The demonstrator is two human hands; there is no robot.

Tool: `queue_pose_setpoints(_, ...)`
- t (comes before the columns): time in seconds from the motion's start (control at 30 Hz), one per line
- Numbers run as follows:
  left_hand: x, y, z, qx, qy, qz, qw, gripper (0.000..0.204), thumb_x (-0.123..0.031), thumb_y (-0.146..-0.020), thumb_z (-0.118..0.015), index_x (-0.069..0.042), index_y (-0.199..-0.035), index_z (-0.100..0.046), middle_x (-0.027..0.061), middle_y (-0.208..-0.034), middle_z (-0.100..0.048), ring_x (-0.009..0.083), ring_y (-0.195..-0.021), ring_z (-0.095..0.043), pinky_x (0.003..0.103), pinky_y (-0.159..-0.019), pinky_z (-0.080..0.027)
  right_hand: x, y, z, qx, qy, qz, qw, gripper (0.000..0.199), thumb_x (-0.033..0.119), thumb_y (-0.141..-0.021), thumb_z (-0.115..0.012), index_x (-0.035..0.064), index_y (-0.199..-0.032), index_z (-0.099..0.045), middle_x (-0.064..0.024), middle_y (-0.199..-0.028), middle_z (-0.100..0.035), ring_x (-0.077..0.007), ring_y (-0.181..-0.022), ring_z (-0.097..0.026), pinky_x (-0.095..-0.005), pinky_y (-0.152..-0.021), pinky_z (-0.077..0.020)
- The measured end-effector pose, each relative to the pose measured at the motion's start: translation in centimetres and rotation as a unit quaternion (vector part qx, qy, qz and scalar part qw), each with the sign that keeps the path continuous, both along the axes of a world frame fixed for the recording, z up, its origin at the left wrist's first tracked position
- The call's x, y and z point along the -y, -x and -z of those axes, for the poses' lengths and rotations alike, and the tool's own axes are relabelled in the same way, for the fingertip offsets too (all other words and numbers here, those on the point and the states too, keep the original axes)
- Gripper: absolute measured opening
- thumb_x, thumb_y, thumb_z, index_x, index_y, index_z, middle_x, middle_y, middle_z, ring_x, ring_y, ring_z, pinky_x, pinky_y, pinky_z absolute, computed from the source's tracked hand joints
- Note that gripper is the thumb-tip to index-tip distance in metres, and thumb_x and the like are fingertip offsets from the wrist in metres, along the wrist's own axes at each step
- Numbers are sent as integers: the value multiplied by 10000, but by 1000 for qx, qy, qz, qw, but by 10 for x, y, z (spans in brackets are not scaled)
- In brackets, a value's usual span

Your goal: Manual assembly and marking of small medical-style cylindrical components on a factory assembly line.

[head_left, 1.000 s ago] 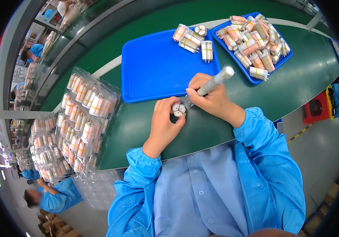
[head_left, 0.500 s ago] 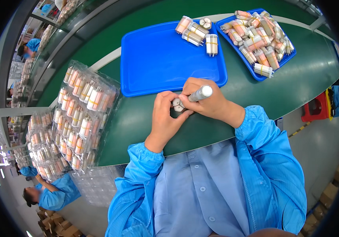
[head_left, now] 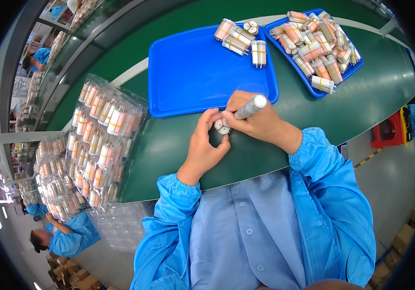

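Note:
My left hand (head_left: pixel 201 149) curves its thumb and fingers around a bundle of three white-ended cylinders (head_left: pixel 222 126), which stands on end above the green table. The bundle's round end faces up, with a small dark mark on each cylinder. My right hand (head_left: pixel 260 123) grips a thick grey marker-like pen (head_left: pixel 251 106) with a whitish end, tilted over the bundle. Its lower tip is hidden by my fingers. Just beyond my hands lies a large blue tray (head_left: pixel 202 72), with several similar banded bundles (head_left: pixel 259 54) at its far right corner.
A smaller blue tray (head_left: pixel 309 92) at the right is heaped with pink, white and tan bundles. Clear plastic blister trays (head_left: pixel 103 137) full of bundles stand at the left of the green table (head_left: pixel 169 164). A red stool (head_left: pixel 386 133) is at the right; a co-worker (head_left: pixel 72 234) is lower left.
The pen and my right hand have shifted slightly right and away from me. The bundle has moved a little right, and my left thumb has drawn back, uncovering more of it.

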State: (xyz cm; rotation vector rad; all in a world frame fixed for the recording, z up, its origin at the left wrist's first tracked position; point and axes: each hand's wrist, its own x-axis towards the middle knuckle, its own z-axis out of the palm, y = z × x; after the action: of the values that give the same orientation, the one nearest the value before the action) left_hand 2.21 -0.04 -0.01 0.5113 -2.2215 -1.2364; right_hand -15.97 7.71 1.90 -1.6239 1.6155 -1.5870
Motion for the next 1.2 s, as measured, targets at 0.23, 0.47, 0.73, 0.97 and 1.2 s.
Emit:
queue_pose_setpoints(0.23, -3, 9, -4, 55, 124, -61, 989, 750, 44, -778, -767, -21, -1435, -410, 148, -1212, -650, 247, -1115, -650, 343, -954, -512, -1, -2, -3, 9, -25, -5, 1000, 62, 32, -870, -723, 26, -835, -672, -67, -780, -638, -183, -671, -606, -328, -589, -473)
queue_pose_setpoints(0.47, -2, 6, 2, -19, 7, -4, 1000, 770, 76, -789, -703, -36, -1477, -375, 163, -1271, -645, 245, -1162, -639, 355, -1005, -494, 2, 7, -1, 46, 44, -7, 998, 59, 39, -881, -727, 29, -853, -676, -52, -789, -646, -189, -719, -608, -328, -615, -472)
queue_pose_setpoints(0.73, -1, 6, 1, 7, 9, -1, 1000, 756, 75, -783, -680, -27, -1466, -373, 175, -1251, -641, 274, -1159, -637, 375, -1011, -490, 5, 1, 6, 10, -2, 4, 1000, 102, 118, -872, -737, 69, -850, -650, -40, -763, -653, -183, -654, -637, -313, -594, -495)
queue_pose_setpoints(0.97, 3, 1, 14, -16, -156, -7, 988, 551, 109, -833, -616, -9, -1342, -443, 129, -1197, -628, 221, -1151, -627, 339, -1033, -473, 7, 5, 6, 133, 15, 50, 990, 153, 147, -907, -733, 35, -840, -653, -27, -761, -653, -128, -686, -631, -302, -603, -488)
queue_pose_setpoints(1.2, 29, -12, -6, -204, -577, 57, 789, 418, -65, -904, -628, -10, -1307, -532, 169, -1228, -635, 354, -1253, -601, 589, -1060, -494, 11, 20, 11, 87, -3, 90, 992, 157, 123, -910, -730, 27, -820, -645, -52, -758, -648, -147, -640, -602, -319, -575, -463)
